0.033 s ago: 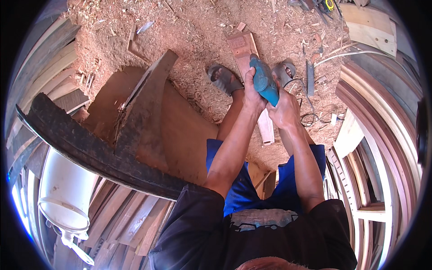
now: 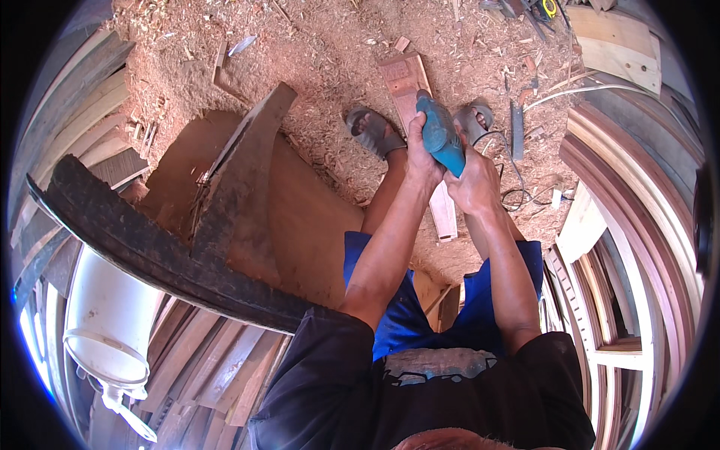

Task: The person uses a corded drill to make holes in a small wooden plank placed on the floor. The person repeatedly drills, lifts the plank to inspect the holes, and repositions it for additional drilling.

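Both my hands grip a teal power drill [image 2: 441, 137] over a long, narrow wooden board [image 2: 444, 211] between my feet. My left hand [image 2: 421, 155] is closed around the drill's left side. On the right and nearer to me, my right hand [image 2: 477, 180] wraps its rear part. The drill's dark front end points away from me, over the board; whether its tip touches the wood is hidden. A small block [image 2: 402, 43] lies just past the board's far end. A dark cord [image 2: 517, 196] loops on the floor to the right.
Shavings cover the floor [image 2: 322, 56]. At left stand a dark-edged wooden piece [image 2: 150, 232] and a white bucket [image 2: 109, 322] beside stacked planks [image 2: 195, 352]. Curved-looking wooden frames [image 2: 630, 202] line the right. A flat grey tool [image 2: 517, 131] lies by my right foot.
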### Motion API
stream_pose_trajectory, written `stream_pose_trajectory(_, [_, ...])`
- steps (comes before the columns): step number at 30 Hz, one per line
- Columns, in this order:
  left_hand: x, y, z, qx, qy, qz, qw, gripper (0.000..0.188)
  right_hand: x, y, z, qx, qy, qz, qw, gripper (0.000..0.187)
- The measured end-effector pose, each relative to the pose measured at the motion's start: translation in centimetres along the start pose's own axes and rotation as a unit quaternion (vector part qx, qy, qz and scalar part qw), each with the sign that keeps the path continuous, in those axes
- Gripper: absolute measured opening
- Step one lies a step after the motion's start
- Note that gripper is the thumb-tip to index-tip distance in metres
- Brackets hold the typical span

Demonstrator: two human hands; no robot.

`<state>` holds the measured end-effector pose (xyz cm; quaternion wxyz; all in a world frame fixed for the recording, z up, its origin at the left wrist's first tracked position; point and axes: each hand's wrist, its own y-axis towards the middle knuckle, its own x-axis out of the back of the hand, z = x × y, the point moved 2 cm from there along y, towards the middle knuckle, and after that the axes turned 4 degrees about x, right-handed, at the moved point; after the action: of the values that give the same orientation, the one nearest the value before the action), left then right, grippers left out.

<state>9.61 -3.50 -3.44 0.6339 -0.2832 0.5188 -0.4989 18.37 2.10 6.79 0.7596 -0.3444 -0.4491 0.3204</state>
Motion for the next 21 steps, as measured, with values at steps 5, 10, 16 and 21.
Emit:
stream_pose_trajectory(5, [0.5, 0.7, 0.1, 0.010, 0.000, 0.021, 1.000, 0.059, 0.1, 0.4, -0.3, -0.040, -0.002, 0.026, 0.999, 0.047])
stream_pose_trajectory(10, [0.3, 1.1, -0.2, 0.011, 0.018, 0.023, 1.000, 0.056, 0.2, 0.9, -0.2, -0.060, -0.011, 0.040, 0.997, 0.054])
stream_pose_trajectory(16, [-0.4, 0.7, -0.1, -0.003, 0.007, -0.021, 1.000, 0.057, 0.8, 1.2, 0.7, -0.086, -0.047, 0.077, 0.992, 0.068])
stream_pose_trajectory(21, [0.4, 0.8, -0.2, 0.010, -0.008, 0.011, 1.000, 0.058, 0.6, 1.0, 0.8, -0.068, -0.052, 0.059, 0.995, 0.074])
